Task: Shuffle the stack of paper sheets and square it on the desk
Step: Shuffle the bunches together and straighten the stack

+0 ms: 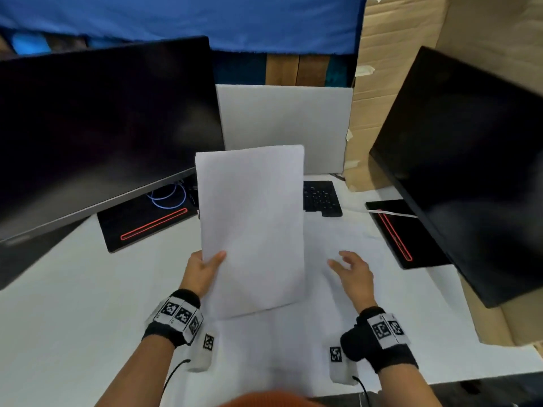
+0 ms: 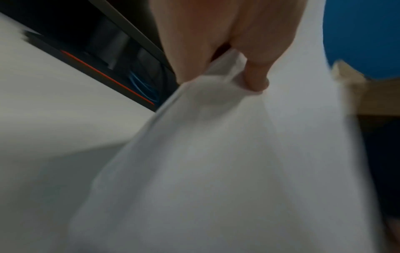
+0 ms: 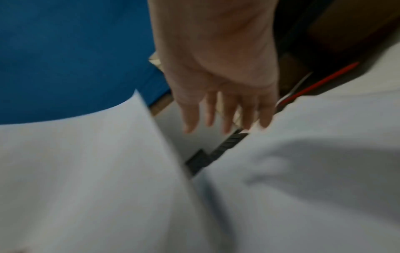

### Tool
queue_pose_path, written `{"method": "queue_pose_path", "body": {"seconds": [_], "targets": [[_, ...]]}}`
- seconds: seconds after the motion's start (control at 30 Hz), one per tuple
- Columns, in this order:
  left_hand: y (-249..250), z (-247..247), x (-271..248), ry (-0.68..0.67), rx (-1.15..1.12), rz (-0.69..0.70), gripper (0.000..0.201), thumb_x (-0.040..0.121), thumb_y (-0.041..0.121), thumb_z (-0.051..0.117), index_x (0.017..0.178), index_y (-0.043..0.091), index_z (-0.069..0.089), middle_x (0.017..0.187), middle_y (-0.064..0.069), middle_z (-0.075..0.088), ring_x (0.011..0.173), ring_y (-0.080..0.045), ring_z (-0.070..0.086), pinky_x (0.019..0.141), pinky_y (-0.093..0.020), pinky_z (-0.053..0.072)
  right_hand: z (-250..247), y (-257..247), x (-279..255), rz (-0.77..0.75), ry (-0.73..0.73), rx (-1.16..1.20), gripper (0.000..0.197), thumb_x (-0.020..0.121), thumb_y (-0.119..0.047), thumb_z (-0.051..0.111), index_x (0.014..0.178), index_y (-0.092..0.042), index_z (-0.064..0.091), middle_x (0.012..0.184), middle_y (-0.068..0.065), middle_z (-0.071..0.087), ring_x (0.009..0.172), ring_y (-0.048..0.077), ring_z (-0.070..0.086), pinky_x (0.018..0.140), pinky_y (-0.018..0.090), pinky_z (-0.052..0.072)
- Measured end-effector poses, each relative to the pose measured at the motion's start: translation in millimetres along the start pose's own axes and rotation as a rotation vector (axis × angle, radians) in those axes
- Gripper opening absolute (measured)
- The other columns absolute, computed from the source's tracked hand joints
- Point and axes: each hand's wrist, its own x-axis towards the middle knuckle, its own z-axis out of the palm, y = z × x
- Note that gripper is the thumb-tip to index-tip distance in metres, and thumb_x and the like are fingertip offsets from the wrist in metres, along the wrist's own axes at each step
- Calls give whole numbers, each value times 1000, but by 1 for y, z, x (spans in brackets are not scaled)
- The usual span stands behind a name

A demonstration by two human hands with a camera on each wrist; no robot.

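Note:
A white stack of paper sheets (image 1: 252, 227) stands raised above the desk, its long side pointing away from me. My left hand (image 1: 205, 267) grips its left edge, thumb on the front face; the left wrist view shows the paper (image 2: 216, 154) pinched and creased under the thumb (image 2: 256, 77). My right hand (image 1: 351, 268) hovers just right of the stack, fingers spread and holding nothing. In the right wrist view the straight fingers (image 3: 227, 114) hang apart from the paper's edge (image 3: 108, 162). More white sheets (image 1: 338, 239) lie flat on the desk under my right hand.
A dark monitor (image 1: 102, 127) leans at the left and another monitor (image 1: 470, 171) at the right, each on a black base with a red line (image 1: 152, 223). A black keyboard (image 1: 321, 198) lies behind the stack. A white board (image 1: 285, 121) and cardboard (image 1: 382, 83) stand at the back.

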Motion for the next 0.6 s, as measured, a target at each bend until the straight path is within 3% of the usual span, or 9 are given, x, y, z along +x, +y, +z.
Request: {"method": "queue_pose_path", "body": {"seconds": [0.03,0.1,0.2,0.33,0.47,0.6], "targets": [[0,-8,0,37,-12,-1,29,87,11,54,107,-10,57,81,-5,63,81,-24,60,53,-18,49,-10,14,5,142,88,-165,68,76,-38,70,132,-12,43,134,19,46,124,37,42,98,43,40],[-1,-21,-2,107,-28,-12,30,87,9,53,110,-10,55,92,-11,62,86,-24,56,65,-26,46,-19,31,3,388,113,-443,98,69,-51,70,143,-12,19,144,22,29,131,39,28,105,52,31],[-8,-34,-3,174,-29,-47,34,87,12,53,114,-9,53,101,-15,59,90,-25,55,80,-33,43,-9,42,-1,381,101,-579,112,66,-51,73,145,-9,5,146,22,23,134,38,25,106,50,30],[-16,-45,-3,233,-40,-50,35,86,14,55,115,-6,53,113,-26,61,95,-28,57,84,-35,43,-2,47,10,334,63,-276,84,68,-24,79,131,4,29,134,25,46,122,40,48,99,45,43],[-20,-52,-5,233,-36,-56,34,86,14,55,114,-7,54,115,-29,60,94,-29,57,83,-35,42,1,48,8,195,74,-263,45,75,-10,69,115,5,52,120,24,60,109,37,57,92,39,47],[-21,-63,-4,254,-37,-53,33,86,13,55,112,-7,54,114,-30,60,96,-33,58,84,-36,42,-2,38,-1,98,91,-106,31,81,-2,61,111,4,57,117,22,63,104,34,58,87,30,42]]}}
